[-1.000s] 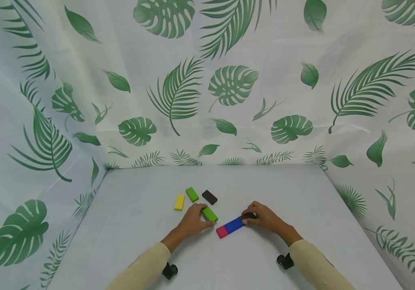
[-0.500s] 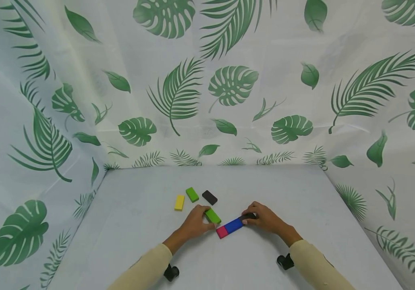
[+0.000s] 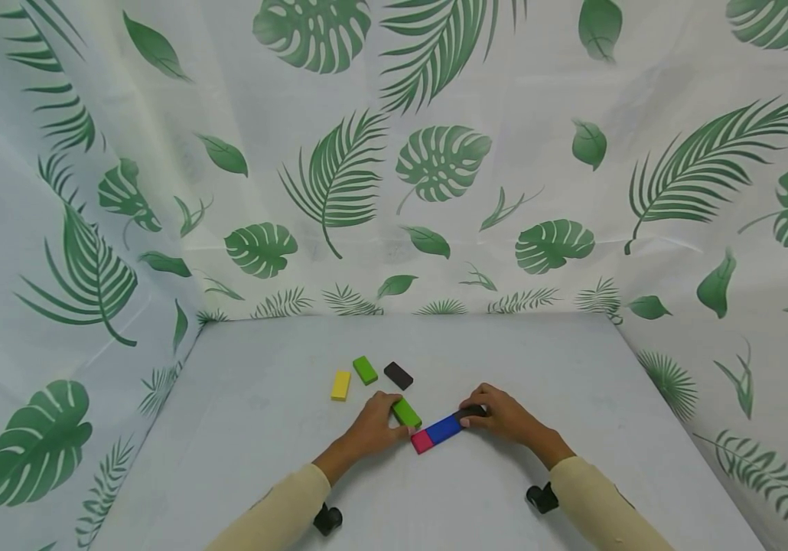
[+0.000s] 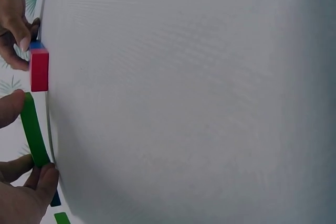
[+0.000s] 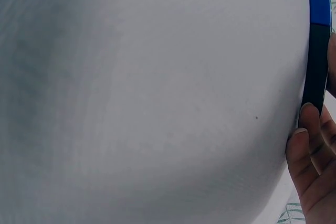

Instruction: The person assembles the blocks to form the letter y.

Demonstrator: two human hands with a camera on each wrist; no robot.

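Observation:
My left hand [image 3: 372, 425] pinches a green rectangular block [image 3: 406, 412] end to end, thumb at its near end and fingers at the far one. Just to the right, a red block [image 3: 422, 441], a blue block [image 3: 443, 428] and a black block [image 3: 471, 412] form a slanting row. The held green block [image 4: 34, 129] lies close to the red end of that row. At the other end, my right hand [image 3: 504, 412] grips the black block [image 5: 316, 66] between thumb and fingers, partly covering it in the head view.
Beyond my left hand lie a yellow block [image 3: 341, 386], another green block [image 3: 365, 370] and another black block [image 3: 398, 375]. A leaf-printed sheet [image 3: 477, 252] rises behind and beside the white tabletop [image 3: 538, 352].
My left hand has shifted right and slightly toward me with the green block, bringing it near the red block. My right hand and the row stay where they were.

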